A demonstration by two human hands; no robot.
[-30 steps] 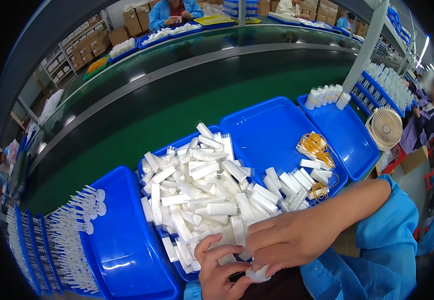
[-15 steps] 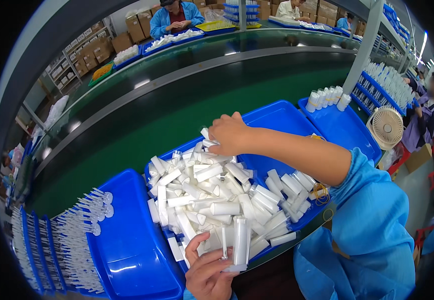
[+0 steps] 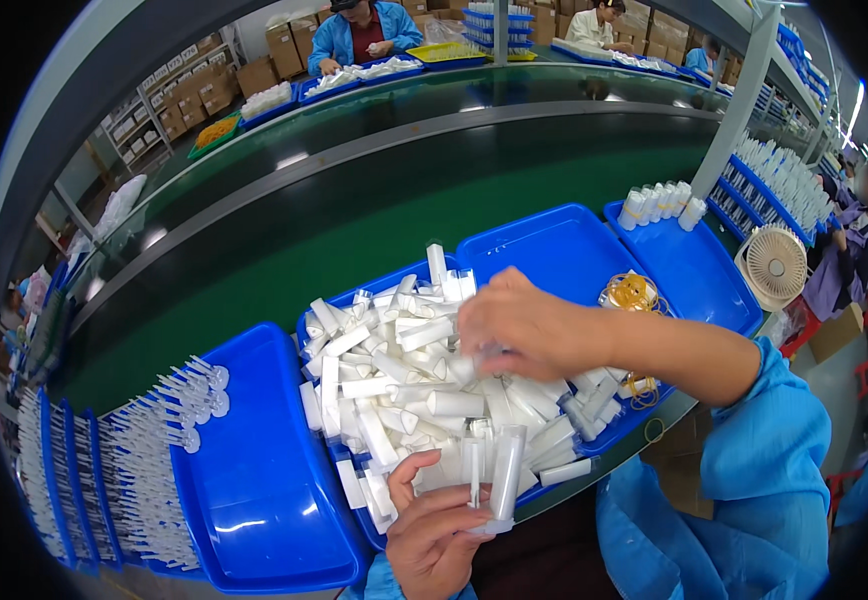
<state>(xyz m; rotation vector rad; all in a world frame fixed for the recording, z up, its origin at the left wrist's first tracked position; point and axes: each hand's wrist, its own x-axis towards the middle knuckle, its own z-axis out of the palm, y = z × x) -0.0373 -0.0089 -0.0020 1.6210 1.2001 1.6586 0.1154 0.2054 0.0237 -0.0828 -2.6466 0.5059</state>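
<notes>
My left hand (image 3: 436, 535), low in the middle, is closed around a small bunch of clear plastic tubes (image 3: 506, 475) that stand upright in its fingers. To the right, my right hand (image 3: 524, 325) hovers above a heap of white and clear tubes (image 3: 384, 375). Its fingers are curled and partly blurred, with a pale shape at the tips that is too smeared to name. The heap fills a blue tray (image 3: 316, 440) in front of me, with the tubes lying in all directions.
At left lie a blue tray (image 3: 264, 510) with clear discs on thin stems and stacked racks of thin white sticks (image 3: 149, 480). Yellow rubber bands (image 3: 634, 292) sit by a second blue tray (image 3: 554, 250). Bundled tubes (image 3: 659, 203), a fan (image 3: 774, 262) and a green belt (image 3: 514, 160) lie beyond.
My right hand has drawn back from the far edge of the heap, toward me and to the right. My left hand still holds its tubes, slightly farther right.
</notes>
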